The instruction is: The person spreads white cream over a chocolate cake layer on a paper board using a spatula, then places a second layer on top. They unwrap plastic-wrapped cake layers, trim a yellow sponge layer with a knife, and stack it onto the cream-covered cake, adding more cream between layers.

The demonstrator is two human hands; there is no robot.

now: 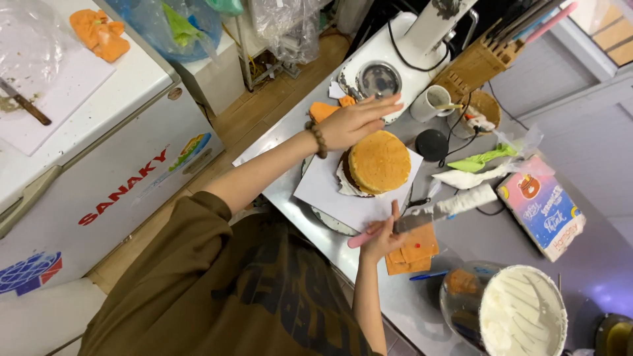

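A round golden sponge cake (379,161) sits on white paper (323,188) on a turntable (330,223) on the steel counter. My left hand (359,118), a bead bracelet on its wrist, hovers flat with fingers spread just above the cake's far side. My right hand (382,238) grips the pink handle of a palette knife (422,216). The knife's blade is coated in white cream and points right, beside the cake.
A bowl of white cream (522,311) stands at the lower right. An orange cloth (414,254) lies under my right hand. A carton (542,207), piping bags (481,159), a cup (435,102), a knife block (478,62) and a white scale (379,79) crowd the counter. A chest freezer (99,151) is left.
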